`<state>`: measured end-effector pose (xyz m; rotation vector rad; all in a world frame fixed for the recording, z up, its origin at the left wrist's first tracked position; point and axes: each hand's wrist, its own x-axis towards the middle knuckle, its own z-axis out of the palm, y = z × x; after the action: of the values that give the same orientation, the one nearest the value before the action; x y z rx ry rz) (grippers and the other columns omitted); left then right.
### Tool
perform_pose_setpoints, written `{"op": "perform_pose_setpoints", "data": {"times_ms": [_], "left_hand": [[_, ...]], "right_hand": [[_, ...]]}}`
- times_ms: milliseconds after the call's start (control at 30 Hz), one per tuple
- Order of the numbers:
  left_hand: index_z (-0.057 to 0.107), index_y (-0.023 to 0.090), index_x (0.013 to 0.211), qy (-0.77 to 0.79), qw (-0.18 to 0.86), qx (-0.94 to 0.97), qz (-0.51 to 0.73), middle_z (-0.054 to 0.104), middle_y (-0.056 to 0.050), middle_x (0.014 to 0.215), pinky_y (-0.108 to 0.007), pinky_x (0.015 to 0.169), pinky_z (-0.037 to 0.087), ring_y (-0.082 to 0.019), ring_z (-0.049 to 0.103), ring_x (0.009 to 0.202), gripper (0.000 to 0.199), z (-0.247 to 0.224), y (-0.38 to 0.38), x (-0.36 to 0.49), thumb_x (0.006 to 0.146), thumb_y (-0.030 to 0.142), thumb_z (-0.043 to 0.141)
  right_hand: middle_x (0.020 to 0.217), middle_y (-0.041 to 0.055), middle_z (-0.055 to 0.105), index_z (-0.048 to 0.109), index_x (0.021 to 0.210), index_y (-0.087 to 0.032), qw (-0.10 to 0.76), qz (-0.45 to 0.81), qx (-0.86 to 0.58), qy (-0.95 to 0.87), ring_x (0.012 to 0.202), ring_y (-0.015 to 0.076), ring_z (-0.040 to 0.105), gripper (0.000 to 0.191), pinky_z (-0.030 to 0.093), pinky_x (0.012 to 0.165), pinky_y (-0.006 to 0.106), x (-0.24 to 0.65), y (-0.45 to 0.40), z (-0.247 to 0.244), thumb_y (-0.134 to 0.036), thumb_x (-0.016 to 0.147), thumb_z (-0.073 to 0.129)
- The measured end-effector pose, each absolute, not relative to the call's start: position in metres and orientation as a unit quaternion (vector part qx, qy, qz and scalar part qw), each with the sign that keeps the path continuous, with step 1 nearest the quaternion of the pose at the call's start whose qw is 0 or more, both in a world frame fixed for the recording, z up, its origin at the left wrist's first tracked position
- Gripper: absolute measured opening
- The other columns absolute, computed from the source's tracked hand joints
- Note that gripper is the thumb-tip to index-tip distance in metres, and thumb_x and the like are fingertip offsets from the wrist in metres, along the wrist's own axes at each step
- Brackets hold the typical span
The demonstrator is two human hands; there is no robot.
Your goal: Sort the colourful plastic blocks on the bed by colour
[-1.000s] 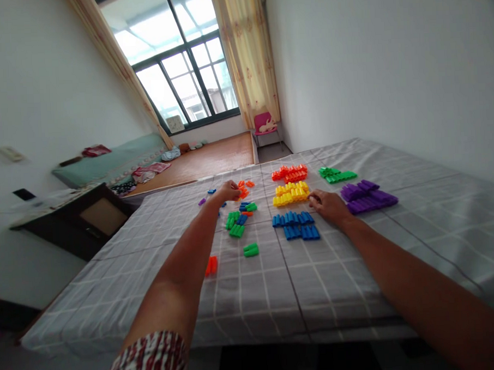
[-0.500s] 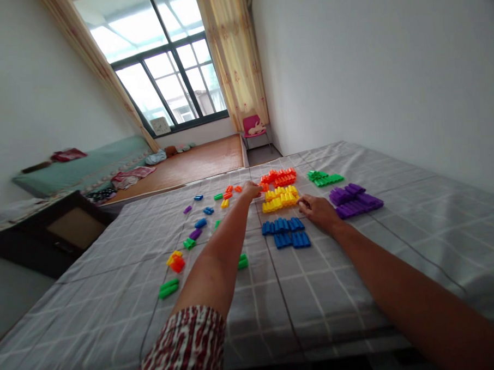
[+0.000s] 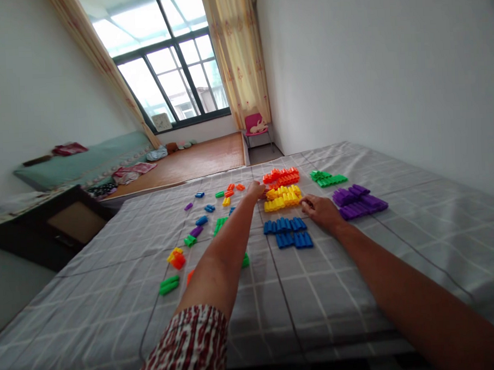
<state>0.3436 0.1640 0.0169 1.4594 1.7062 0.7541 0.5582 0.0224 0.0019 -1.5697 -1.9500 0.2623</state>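
My left hand [image 3: 257, 191] is at the left end of the orange row [image 3: 282, 177], its fingers closed on a small orange piece [image 3: 267, 190]. My right hand [image 3: 315, 206] rests by the right end of the yellow rows [image 3: 284, 198], fingers curled together; whether they hold anything is too small to tell. Nearer to me lie the blue rows [image 3: 288, 232]. Purple rows [image 3: 360, 202] are to the right, with a green group [image 3: 327, 179] behind them. Loose pieces of several colours, among them a green pair [image 3: 168, 285] and a purple piece [image 3: 196, 231], are scattered on the left.
Everything lies on a grey checked cloth [image 3: 342, 311]. A dark cabinet [image 3: 56, 231] stands at the left. Beyond are a low wooden platform [image 3: 200, 160], a pink chair [image 3: 254, 122] and a window. A white wall rises on the right.
My left hand has moved slightly right, closer to the yellow rows. More green pieces show beside my left forearm. My right hand has stayed nearly still.
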Motion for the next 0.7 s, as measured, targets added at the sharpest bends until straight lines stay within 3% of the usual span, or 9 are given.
{"op": "perform_pose_setpoints", "data": {"times_ms": [133, 300, 500, 700], "left_hand": [[0.059, 0.012, 0.116, 0.692, 0.314, 0.57, 0.312, 0.071, -0.009, 0.091, -0.024, 0.065, 0.051, -0.016, 0.066, 0.075, 0.041, 0.02, 0.161, 0.324, 0.077, 0.025, 0.064], [0.069, 0.015, 0.105, 0.682, 0.184, 0.629, 0.325, 0.072, -0.007, 0.096, -0.023, 0.067, 0.049, -0.014, 0.065, 0.079, 0.03, 0.046, 0.16, 0.245, 0.079, 0.023, 0.056], [0.074, 0.012, 0.095, 0.727, 0.159, 0.634, 0.209, 0.073, -0.006, 0.082, -0.026, 0.066, 0.051, -0.016, 0.064, 0.072, 0.03, 0.063, 0.138, 0.144, 0.068, 0.015, 0.059], [0.071, 0.014, 0.106, 0.513, 0.199, 0.826, 0.122, 0.071, -0.006, 0.107, -0.027, 0.087, 0.049, -0.018, 0.064, 0.095, 0.036, 0.049, 0.105, 0.167, 0.073, 0.023, 0.06]], "right_hand": [[0.084, 0.0049, 0.074, 0.068, 0.099, -0.02, 0.309, 0.094, -0.585, -0.744, 0.078, 0.0174, 0.068, 0.023, 0.045, 0.069, 0.023, 0.561, 0.024, -0.003, -0.026, 0.088, 0.048], [0.084, 0.0051, 0.074, 0.068, 0.098, -0.02, 0.307, 0.088, -0.583, -0.747, 0.078, 0.0182, 0.068, 0.023, 0.045, 0.069, 0.025, 0.563, 0.025, -0.005, -0.027, 0.088, 0.049], [0.081, 0.0031, 0.074, 0.067, 0.099, -0.02, 0.302, 0.1, -0.592, -0.741, 0.075, 0.0184, 0.068, 0.023, 0.043, 0.065, 0.026, 0.563, 0.028, -0.006, -0.028, 0.088, 0.048], [0.081, 0.0033, 0.074, 0.067, 0.1, -0.02, 0.307, 0.101, -0.591, -0.739, 0.077, 0.0182, 0.068, 0.025, 0.044, 0.067, 0.026, 0.567, 0.03, -0.01, -0.029, 0.088, 0.048]]}}
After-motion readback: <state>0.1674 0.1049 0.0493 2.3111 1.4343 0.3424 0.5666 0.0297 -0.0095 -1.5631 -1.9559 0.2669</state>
